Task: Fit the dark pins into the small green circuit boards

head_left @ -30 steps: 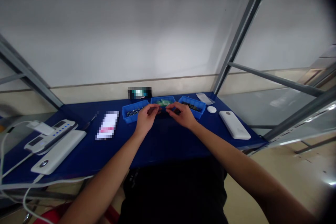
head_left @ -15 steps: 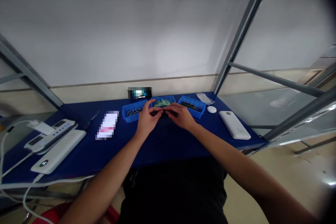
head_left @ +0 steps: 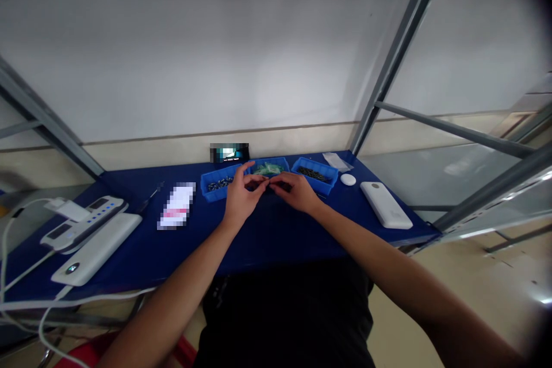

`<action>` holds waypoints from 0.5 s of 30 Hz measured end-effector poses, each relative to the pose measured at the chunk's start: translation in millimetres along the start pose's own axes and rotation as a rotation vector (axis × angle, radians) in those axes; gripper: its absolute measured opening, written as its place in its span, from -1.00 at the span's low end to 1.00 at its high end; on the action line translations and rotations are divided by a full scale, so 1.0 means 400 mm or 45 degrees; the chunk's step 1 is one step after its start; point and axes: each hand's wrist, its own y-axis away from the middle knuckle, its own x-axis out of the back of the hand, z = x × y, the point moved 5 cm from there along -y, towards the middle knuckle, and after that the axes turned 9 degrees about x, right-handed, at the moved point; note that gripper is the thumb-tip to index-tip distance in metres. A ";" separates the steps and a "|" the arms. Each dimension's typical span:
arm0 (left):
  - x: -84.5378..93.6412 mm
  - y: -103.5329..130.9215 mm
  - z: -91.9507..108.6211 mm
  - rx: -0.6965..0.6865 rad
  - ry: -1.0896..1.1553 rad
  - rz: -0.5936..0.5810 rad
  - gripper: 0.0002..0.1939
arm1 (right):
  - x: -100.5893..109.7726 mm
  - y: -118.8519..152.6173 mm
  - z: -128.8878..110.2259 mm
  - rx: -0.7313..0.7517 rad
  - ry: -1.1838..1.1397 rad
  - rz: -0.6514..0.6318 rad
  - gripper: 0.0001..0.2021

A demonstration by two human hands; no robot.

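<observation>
My left hand [head_left: 242,195] and my right hand [head_left: 297,191] meet at their fingertips above the blue table, just in front of the middle bin. Thumb and forefinger are pinched together on each hand; whatever they hold is too small to make out. Behind them, the middle blue bin [head_left: 282,162] contains green items [head_left: 268,168]. To the left, another blue bin [head_left: 211,195] holds small metal parts [head_left: 219,184], partly behind my left hand. Dark, thin pieces [head_left: 313,173] lie in the right blue bin [head_left: 326,187].
A pixelated phone [head_left: 176,206], a screwdriver-like tool [head_left: 150,198], a power strip [head_left: 84,223] and a white power bank [head_left: 97,250] lie left. A dark screen [head_left: 229,153] stands behind. Rightward are a clear bag [head_left: 337,161], a white disc [head_left: 348,179] and another power bank [head_left: 385,205].
The fingertips have shifted very slightly while staying together, and the right fingers look a little more closely bent. Both arms are almost unmoved.
</observation>
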 end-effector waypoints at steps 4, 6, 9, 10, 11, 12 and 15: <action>-0.008 -0.003 -0.009 0.003 0.110 -0.048 -0.44 | -0.005 0.003 0.004 0.000 -0.004 -0.033 -0.84; -0.011 -0.006 -0.018 0.008 0.204 -0.067 -0.47 | -0.007 0.003 0.003 0.016 0.008 -0.048 -0.84; -0.011 -0.011 -0.036 0.046 0.329 -0.062 -0.48 | -0.005 0.003 0.004 0.009 0.019 -0.047 -0.84; -0.010 -0.013 -0.042 0.064 0.348 -0.057 -0.48 | -0.004 0.003 0.004 0.005 0.019 -0.041 -0.85; -0.008 -0.015 -0.046 0.079 0.350 -0.051 -0.48 | -0.002 0.002 0.004 0.002 0.017 -0.033 -0.85; -0.007 -0.017 -0.048 0.092 0.338 -0.043 -0.47 | -0.001 0.001 0.004 0.000 0.013 -0.024 -0.85; 0.002 -0.023 -0.047 0.095 0.282 0.000 -0.47 | 0.002 0.000 0.003 -0.009 0.013 -0.009 -0.85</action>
